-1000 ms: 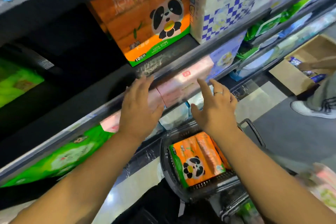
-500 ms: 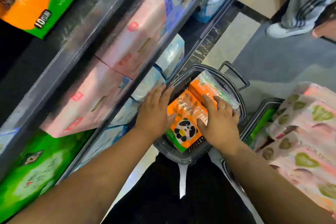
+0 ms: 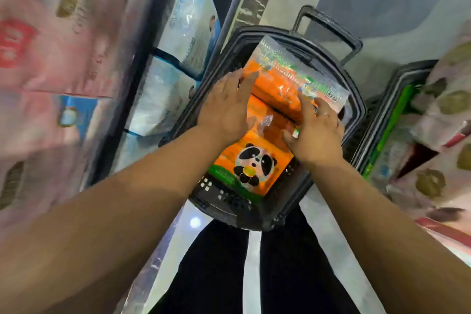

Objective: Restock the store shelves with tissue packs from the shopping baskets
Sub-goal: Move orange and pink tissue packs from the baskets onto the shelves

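Note:
An orange tissue pack (image 3: 257,160) with a panda on it lies in a dark shopping basket (image 3: 354,109) on the floor in front of me. My left hand (image 3: 226,107) lies against the pack's left side with its fingers straight. My right hand (image 3: 316,132) rests on the pack's right side, fingers bent over its top and thumb pressing the wrapper. The pack's far end has a shiny clear wrapper with a printed label.
Shelves run along the left with pink tissue packs (image 3: 51,33) above and pale blue packs (image 3: 173,79) below. A second basket (image 3: 382,120) with a green pack stands to the right, beside flowered pink packs (image 3: 443,115). My dark trousers fill the bottom.
My view dropped from the shelf to the basket. Both hands came down from the shelf edge onto the orange panda pack and now sit closer around its sides.

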The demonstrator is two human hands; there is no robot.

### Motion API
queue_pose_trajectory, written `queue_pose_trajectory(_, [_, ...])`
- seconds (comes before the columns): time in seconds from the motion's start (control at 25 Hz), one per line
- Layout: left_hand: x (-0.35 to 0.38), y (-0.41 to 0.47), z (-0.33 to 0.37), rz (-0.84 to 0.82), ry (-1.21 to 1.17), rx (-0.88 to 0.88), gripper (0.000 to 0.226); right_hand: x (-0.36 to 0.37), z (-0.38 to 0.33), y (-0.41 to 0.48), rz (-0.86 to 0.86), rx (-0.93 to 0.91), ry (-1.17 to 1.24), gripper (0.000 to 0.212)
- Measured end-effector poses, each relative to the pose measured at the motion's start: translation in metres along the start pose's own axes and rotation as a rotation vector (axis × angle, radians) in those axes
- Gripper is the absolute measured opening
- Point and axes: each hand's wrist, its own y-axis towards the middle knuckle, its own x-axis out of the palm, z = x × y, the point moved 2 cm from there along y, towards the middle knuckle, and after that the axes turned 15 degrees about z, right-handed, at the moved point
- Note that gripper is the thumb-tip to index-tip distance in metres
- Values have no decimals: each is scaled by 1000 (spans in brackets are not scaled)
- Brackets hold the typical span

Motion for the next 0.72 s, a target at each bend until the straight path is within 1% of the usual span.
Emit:
queue_pose_trajectory(0.16, [46, 44, -1, -88, 103, 76, 98, 31, 36, 32, -13, 57, 12, 89])
queue_pose_trajectory(0.28, [68, 69, 0, -146, 171, 81, 99, 50, 55, 50, -25, 35, -4, 100])
queue_pose_trajectory(0.48, [76, 91, -3, -154, 229, 62, 102, 64, 69, 72, 9, 7, -4, 111])
queue_pose_trajectory(0.6, [73, 103, 0, -144, 225, 42, 93, 67, 67, 74, 38, 7, 5, 106])
queue_pose_trajectory(0.72, [70, 103, -1, -166, 220, 61, 84, 62, 64, 67, 59, 1, 28, 101])
